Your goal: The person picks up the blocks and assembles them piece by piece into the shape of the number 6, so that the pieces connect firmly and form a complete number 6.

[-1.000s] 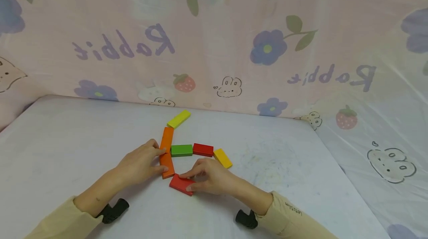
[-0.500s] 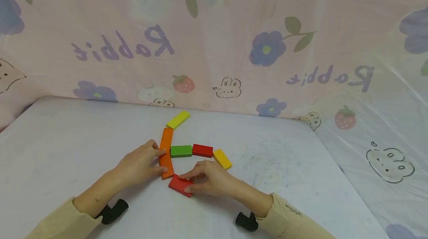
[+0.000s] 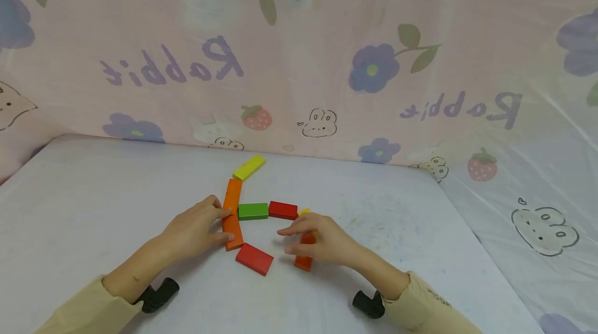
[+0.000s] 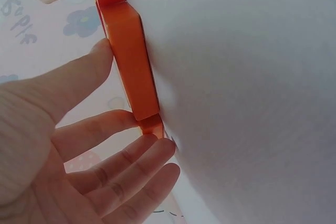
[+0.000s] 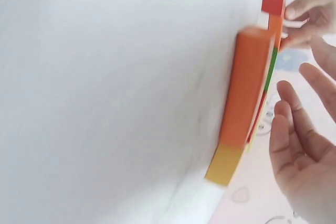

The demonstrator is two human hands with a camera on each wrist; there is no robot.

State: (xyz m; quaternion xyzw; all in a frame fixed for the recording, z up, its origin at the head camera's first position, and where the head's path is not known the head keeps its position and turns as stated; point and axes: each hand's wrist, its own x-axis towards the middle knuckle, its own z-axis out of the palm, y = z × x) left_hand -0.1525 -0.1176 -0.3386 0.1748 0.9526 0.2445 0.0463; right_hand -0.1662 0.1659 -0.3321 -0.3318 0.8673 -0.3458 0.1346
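In the head view, my left hand point(image 3: 196, 225) rests at two orange blocks point(image 3: 232, 196) laid end to end, its thumb and index fingertip touching them. The left wrist view shows the thumb against the nearer orange block point(image 4: 131, 61), the other fingers loosely spread. My right hand point(image 3: 322, 240) hovers with parted fingers, holding nothing. Beneath it in the head view is a third orange block point(image 3: 303, 263), partly hidden; it stands beside the right hand in the right wrist view. A red block point(image 3: 254, 259) lies between the hands, its corner near the lower left orange block.
A green block point(image 3: 253, 211) and a dark red block point(image 3: 283, 210) run right from the orange pair. A yellow block point(image 3: 303, 212) is mostly covered by the right hand. Another yellow block point(image 3: 249, 168) touches the orange pair's far end. A patterned cloth point(image 3: 280, 64) hangs behind the white table point(image 3: 117, 183).
My right hand has let go of the red block and moved right, over the third orange block, which now shows below it. The left hand stays in place.
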